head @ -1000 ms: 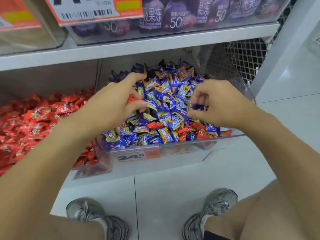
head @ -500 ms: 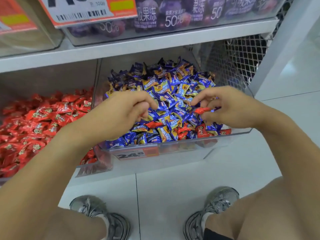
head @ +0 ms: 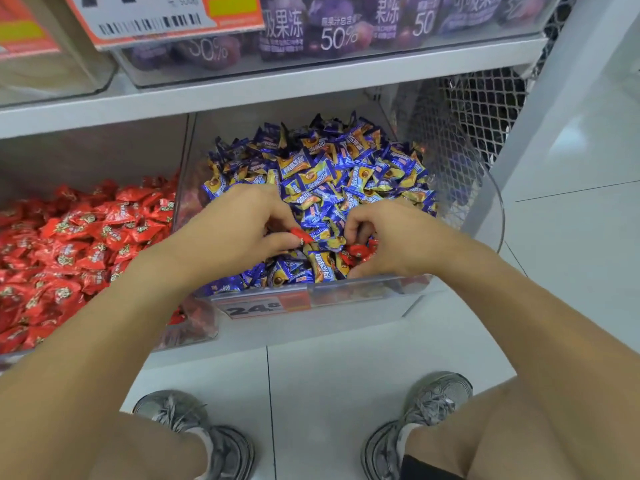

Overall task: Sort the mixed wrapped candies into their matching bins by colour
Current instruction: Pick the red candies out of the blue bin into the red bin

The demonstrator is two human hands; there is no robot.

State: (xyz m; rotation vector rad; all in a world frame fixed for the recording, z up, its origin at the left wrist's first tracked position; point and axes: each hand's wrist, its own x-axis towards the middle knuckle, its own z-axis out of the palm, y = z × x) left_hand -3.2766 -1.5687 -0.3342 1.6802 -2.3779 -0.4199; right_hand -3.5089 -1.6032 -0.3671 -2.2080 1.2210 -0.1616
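Note:
A clear bin (head: 346, 296) on the lower shelf holds a heap of blue-and-yellow wrapped candies (head: 332, 174) with a few red ones mixed in near its front. My left hand (head: 239, 230) is over the bin's front left and pinches a red candy (head: 300, 234) between thumb and fingers. My right hand (head: 391, 237) is curled down into the front of the heap, its fingers round red candies (head: 360, 250). To the left, another clear bin (head: 194, 327) is full of red wrapped candies (head: 79, 233).
A white shelf board (head: 277, 91) runs just above the bins, carrying purple jelly packs (head: 332, 26) and an orange price tag (head: 166, 19). White wire mesh (head: 485, 109) closes the right side. My grey shoes (head: 194, 431) stand on pale floor tiles below.
Both hands have come lower and closer together at the front of the blue bin. The right hand dropped from mid-heap into the front candies; the left still holds a red candy.

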